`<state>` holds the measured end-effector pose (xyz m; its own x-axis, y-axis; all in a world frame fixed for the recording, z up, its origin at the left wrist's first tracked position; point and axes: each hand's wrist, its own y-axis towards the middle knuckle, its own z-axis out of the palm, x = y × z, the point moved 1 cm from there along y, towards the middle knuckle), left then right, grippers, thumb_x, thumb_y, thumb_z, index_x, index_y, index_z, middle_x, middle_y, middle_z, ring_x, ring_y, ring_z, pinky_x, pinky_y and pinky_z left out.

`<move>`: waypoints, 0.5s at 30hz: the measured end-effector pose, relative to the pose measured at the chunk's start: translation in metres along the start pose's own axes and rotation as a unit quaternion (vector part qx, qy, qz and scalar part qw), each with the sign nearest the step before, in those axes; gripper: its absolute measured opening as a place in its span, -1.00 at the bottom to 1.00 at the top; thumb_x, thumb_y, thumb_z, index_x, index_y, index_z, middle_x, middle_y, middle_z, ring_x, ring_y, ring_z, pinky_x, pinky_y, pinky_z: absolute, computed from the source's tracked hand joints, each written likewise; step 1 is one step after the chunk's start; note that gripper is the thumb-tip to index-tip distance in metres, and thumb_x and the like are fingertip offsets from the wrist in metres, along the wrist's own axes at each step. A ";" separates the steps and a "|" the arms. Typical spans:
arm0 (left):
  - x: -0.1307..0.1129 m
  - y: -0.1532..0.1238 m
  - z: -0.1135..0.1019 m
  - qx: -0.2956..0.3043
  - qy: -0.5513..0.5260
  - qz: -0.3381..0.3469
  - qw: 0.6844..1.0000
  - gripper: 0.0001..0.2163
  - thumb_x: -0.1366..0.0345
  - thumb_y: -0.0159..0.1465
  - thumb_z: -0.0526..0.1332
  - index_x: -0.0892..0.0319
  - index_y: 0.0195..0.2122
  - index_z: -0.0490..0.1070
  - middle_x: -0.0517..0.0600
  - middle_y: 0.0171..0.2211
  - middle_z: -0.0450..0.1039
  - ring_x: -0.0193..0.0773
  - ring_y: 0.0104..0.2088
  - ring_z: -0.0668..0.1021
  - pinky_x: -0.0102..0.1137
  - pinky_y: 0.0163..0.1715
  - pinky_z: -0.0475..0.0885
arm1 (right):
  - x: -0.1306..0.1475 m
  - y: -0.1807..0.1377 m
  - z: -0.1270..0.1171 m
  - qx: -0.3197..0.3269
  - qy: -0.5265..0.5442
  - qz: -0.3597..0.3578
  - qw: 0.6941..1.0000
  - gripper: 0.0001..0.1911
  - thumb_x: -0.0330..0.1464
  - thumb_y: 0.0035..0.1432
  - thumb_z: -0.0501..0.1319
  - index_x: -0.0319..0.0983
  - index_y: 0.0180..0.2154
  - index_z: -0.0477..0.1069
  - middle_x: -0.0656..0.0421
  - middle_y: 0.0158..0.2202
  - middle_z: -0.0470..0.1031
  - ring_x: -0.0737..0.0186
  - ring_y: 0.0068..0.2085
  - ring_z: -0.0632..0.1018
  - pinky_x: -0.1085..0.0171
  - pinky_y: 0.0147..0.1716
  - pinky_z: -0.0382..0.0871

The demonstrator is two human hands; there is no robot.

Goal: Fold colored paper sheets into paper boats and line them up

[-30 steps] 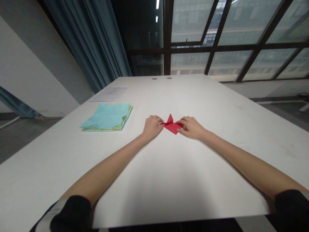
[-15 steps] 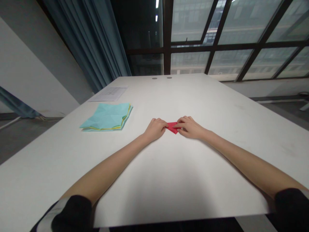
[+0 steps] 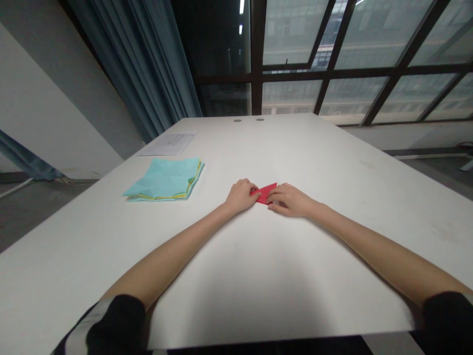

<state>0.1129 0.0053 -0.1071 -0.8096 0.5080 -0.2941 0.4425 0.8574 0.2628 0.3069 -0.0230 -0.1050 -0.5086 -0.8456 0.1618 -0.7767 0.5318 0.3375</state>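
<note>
A small piece of folded red paper [image 3: 265, 192] lies on the white table [image 3: 254, 266] between my two hands. My left hand [image 3: 241, 195] pinches its left end, thumb in front and fingers curled behind. At the paper's right end is my right hand [image 3: 288, 199], fingers bent over the lower right edge and thumb just below them. Part of the paper is hidden under the fingertips of both hands. Its upper right corner points up and away from me.
To the left sits a stack of light blue paper [image 3: 166, 178] with yellow sheets showing along its edge. Behind that stack lies a printed white sheet [image 3: 168, 144]. Two round grey discs [image 3: 237, 121] are at the table's far end, before the windows.
The red paper has turned, its point now up to the right instead of toward me. My left hand has shifted slightly right, and my right hand has come slightly nearer to me.
</note>
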 end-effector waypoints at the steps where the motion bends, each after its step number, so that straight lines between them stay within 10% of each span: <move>1: 0.001 0.001 0.001 0.003 -0.034 -0.021 0.999 -0.80 0.23 0.15 0.17 0.16 -0.29 0.53 0.05 -0.31 0.49 -0.17 -0.27 0.48 -0.32 -0.24 0.35 | 0.000 0.000 0.001 -0.002 -0.002 -0.002 1.000 -0.76 -0.29 0.19 0.07 -0.23 -0.25 0.47 0.09 -0.23 0.52 0.18 -0.21 0.49 0.18 -0.17 0.23; 6: 0.000 0.006 0.001 -0.007 -0.234 -0.119 0.965 -0.89 0.35 0.00 0.26 0.21 -0.41 0.47 -0.05 -0.48 0.47 -0.32 -0.47 0.45 -0.42 -0.41 0.33 | -0.001 0.000 0.002 -0.015 -0.025 0.002 1.000 -0.74 -0.27 0.20 0.07 -0.23 -0.27 0.48 0.07 -0.21 0.52 0.17 -0.21 0.49 0.15 -0.17 0.25; 15: -0.021 0.003 0.000 -0.034 -0.592 -0.185 0.784 -0.82 0.48 -0.05 0.30 0.24 -0.44 0.31 -0.10 -0.58 0.42 -0.44 -0.60 0.43 -0.53 -0.55 0.28 | 0.005 0.006 0.000 -0.075 -0.014 0.072 0.994 -0.73 -0.35 0.21 0.04 -0.27 -0.21 0.48 0.04 -0.17 0.52 0.13 -0.16 0.47 0.14 -0.13 0.32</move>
<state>0.1312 -0.0029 -0.1000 0.0651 -0.0198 -0.9977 0.2083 0.9780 -0.0058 0.3004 -0.0239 -0.1021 -0.6217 -0.7589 0.1937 -0.6321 0.6322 0.4481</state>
